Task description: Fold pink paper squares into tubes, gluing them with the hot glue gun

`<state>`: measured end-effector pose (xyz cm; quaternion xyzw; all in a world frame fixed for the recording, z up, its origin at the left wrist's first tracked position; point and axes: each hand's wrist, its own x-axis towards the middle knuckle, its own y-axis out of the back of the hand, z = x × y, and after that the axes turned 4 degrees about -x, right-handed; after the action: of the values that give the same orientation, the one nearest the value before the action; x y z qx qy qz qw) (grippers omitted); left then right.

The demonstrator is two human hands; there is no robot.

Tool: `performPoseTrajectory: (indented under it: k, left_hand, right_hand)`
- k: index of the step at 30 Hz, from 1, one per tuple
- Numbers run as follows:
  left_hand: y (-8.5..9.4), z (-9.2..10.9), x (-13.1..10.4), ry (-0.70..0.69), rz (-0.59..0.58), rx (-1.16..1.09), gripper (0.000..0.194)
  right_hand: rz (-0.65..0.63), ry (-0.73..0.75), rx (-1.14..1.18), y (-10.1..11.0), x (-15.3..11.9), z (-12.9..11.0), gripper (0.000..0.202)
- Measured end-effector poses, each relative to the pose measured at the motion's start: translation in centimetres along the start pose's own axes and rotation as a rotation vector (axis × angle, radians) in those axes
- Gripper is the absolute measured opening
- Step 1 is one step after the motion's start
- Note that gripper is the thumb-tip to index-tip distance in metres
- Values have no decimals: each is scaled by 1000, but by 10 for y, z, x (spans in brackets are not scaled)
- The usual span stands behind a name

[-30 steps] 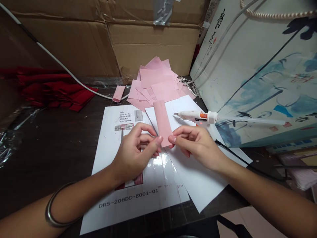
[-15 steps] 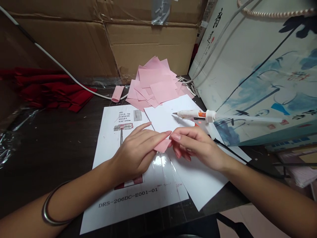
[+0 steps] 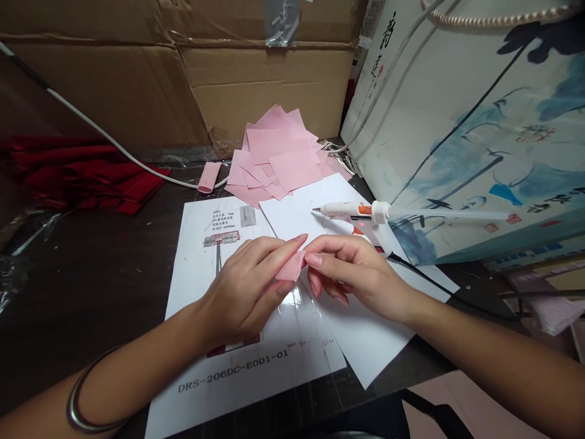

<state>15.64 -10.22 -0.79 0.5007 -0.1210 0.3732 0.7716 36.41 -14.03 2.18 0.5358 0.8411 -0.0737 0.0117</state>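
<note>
- Two hands on one pink piece (image 3: 289,268), held over the middle of the work area, above where the two white sheets overlap.
- Left hand (image 3: 249,286): fingers closed on the piece, forefinger along its upper side, thumb at its lower edge; part of the piece hidden by the fingers.
- Right hand (image 3: 351,268): thumb and forefinger pinching the piece's right end; other fingers loosely curled below, off the piece.
- Fingertips of both hands close together, piece between them; its far end cannot be made out.
- Printed sheet (image 3: 192,244) under left hand, text "DRS-206DC-E001-01" along its bottom, picture partly covered by the hand.
- Blank sheet (image 3: 361,360) under right hand, angled, its left part meeting the printed one.
- Glue gun (image 3: 347,211) beyond right hand, nozzle to the left, small red light on, clear glue stick (image 3: 452,214) out the back.
- Black cord (image 3: 420,271) right of right hand.
- Pink pile (image 3: 274,146) beyond the sheets, flat pieces overlapping, metal strips (image 3: 351,163) just beside it on the right.
- Pink tube (image 3: 209,177) left of pile, against white cable (image 3: 114,143).
- Red cloth (image 3: 82,171) heaped far left on dark table (image 3: 68,274).
- Cardboard box (image 3: 269,97) behind the pile; painted panel (image 3: 457,122) on the right.
- Bracelet (image 3: 77,399) around left forearm.
</note>
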Motion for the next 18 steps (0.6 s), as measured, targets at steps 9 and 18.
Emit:
performPoseTrajectory:
  k: [9, 18]
  left_hand:
    - [-3, -4, -3, 1, -7, 14, 51]
    - [-3, -2, -1, 7, 4, 29, 49]
  right_hand:
    - [5, -8, -15, 0, 1, 0, 23]
    - [2, -13, -15, 0, 1, 0, 24]
